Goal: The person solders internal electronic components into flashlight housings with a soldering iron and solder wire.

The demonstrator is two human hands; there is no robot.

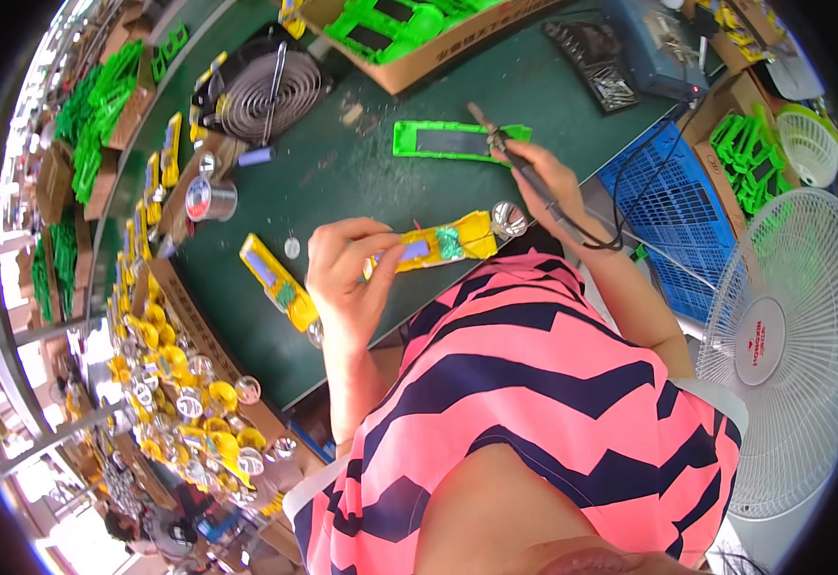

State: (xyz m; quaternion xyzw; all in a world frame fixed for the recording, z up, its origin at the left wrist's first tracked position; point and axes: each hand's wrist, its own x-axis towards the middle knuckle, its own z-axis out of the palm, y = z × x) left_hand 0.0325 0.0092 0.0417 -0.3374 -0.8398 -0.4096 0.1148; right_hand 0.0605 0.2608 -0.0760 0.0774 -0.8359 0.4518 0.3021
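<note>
1. By the near edge of the bench (342, 172), the left hand (350, 273) covers one end of the yellow housing (477, 240); whether its fingertips touch the purple cylinder (415, 251) cannot be told.
2. The right hand (548, 187) hides part of the pen-shaped tool (531, 174); together they cover part of the green frame (405, 139).
3. At the bench's far edge, the cardboard box (395, 74) is cut off above.
4. The striped shirt (534, 326) hides a stretch of the bench's near edge.
5. Wiring on the green circuit board (449, 242) is too small to trace.
</note>
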